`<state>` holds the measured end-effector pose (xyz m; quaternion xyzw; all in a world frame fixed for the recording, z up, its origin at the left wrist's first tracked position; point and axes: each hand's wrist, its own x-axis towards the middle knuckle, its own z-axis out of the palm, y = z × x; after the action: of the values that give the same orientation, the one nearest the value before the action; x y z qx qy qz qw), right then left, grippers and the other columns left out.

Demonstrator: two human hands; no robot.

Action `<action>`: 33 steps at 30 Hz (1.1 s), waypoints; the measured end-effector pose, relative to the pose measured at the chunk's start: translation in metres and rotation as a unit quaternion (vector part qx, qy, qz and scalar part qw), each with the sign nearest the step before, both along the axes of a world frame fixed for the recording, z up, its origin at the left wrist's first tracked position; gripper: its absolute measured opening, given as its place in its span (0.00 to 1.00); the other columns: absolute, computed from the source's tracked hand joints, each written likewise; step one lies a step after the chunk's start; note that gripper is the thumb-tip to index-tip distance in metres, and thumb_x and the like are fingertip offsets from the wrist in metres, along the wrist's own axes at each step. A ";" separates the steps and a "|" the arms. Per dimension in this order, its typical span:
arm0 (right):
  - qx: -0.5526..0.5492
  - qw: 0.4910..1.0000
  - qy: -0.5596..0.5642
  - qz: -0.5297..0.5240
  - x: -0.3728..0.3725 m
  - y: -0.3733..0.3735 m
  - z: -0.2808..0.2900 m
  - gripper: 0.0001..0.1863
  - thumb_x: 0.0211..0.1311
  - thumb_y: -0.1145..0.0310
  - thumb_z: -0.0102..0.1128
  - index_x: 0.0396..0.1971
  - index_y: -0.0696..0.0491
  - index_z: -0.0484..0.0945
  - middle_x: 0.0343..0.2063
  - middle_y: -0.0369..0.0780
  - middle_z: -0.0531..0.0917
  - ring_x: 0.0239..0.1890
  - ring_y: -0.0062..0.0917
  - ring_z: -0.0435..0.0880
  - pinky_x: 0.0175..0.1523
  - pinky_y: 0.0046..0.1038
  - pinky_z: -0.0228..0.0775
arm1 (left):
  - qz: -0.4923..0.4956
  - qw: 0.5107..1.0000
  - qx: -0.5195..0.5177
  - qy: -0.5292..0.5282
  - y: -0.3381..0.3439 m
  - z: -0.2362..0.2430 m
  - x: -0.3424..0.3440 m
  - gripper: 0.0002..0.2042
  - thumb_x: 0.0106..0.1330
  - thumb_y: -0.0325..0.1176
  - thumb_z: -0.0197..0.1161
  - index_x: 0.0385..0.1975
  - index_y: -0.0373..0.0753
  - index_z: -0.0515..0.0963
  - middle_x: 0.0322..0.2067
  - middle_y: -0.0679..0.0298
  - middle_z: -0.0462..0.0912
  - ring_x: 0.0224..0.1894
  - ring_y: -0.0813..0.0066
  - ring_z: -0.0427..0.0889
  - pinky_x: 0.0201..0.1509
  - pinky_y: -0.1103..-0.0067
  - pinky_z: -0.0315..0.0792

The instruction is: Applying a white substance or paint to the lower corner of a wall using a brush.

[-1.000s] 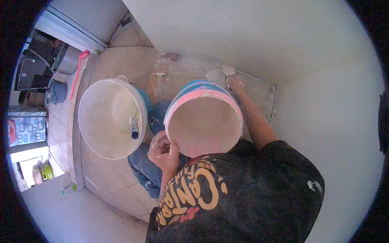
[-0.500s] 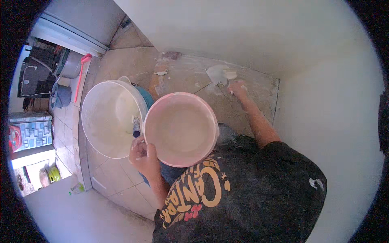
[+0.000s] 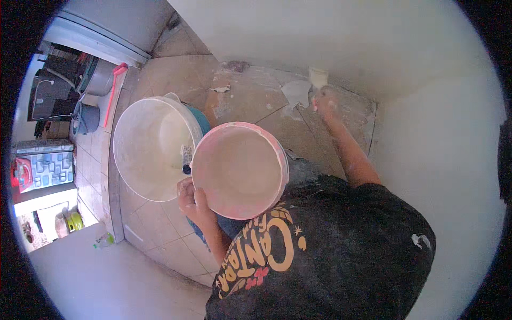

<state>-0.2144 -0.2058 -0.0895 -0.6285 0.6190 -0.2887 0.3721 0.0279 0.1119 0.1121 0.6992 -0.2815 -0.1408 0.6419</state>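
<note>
- Pink bucket [image 3: 229, 162], immediately right of the white bucket [image 3: 146, 152] and covering part of its edge: the left hand [image 3: 197, 207] pinches its near-left rim between thumb and curled fingers, presumably to steady it. The mouth faces the wearer, perhaps for easy reach inside.
- Right hand [image 3: 327, 101], well right of the white bucket and farther out: fingers bunched together just below a pale-headed tool [image 3: 318, 78], apparently around its handle. Blur hides each finger and the handle. The arm is stretched, probably because the tool's head is at the wall foot.
- Blue-ended tool [image 3: 186, 160], inside the white bucket at its right side, likely stood there to keep it handy; its kind is unclear.
- White patch [image 3: 297, 92], right of and beyond the white bucket: coating or loose sheet, I cannot tell.
- Under the pink bucket, the support is hidden; a leg may bear it.
- Grey bucket [image 3: 86, 118], left of the white bucket: small and lens-bent.
</note>
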 end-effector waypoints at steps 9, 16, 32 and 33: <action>0.084 0.989 -0.117 0.045 0.049 -0.020 -0.036 0.22 0.61 0.52 0.53 0.24 0.59 0.79 0.21 0.42 0.80 0.26 0.29 0.80 0.33 0.33 0.69 | -0.038 0.999 -0.014 0.006 -0.006 0.007 -0.002 0.09 0.59 0.29 0.52 0.37 0.31 0.70 0.31 0.65 0.74 0.34 0.79 0.72 0.41 0.83 0.66; -0.037 0.997 -0.047 -0.040 0.089 -0.061 -0.094 0.15 0.54 0.61 0.57 0.24 0.59 0.80 0.18 0.42 0.81 0.27 0.30 0.81 0.35 0.35 0.70 | -0.028 0.999 0.033 0.017 0.003 -0.006 -0.002 0.10 0.60 0.29 0.51 0.37 0.31 0.71 0.33 0.64 0.72 0.36 0.79 0.71 0.42 0.82 0.65; 0.046 0.971 -0.200 -0.123 0.153 -0.042 -0.081 0.18 0.55 0.54 0.58 0.23 0.55 0.82 0.24 0.43 0.83 0.29 0.36 0.83 0.34 0.38 0.73 | 0.010 0.998 0.033 -0.048 0.009 -0.013 0.005 0.08 0.61 0.28 0.52 0.36 0.32 0.70 0.28 0.68 0.70 0.29 0.82 0.68 0.35 0.84 0.64; 0.029 0.987 -0.124 -0.094 0.139 -0.034 -0.060 0.17 0.56 0.54 0.57 0.24 0.55 0.81 0.23 0.43 0.83 0.28 0.34 0.83 0.33 0.37 0.72 | 0.000 0.998 0.032 -0.046 0.004 -0.009 0.002 0.08 0.61 0.28 0.52 0.36 0.32 0.70 0.28 0.68 0.70 0.29 0.82 0.68 0.35 0.84 0.64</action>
<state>-0.0753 -0.2402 -0.1498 -0.5161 0.6321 -0.3802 0.4353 0.0302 0.1156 0.1030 0.7250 -0.3057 -0.1175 0.6059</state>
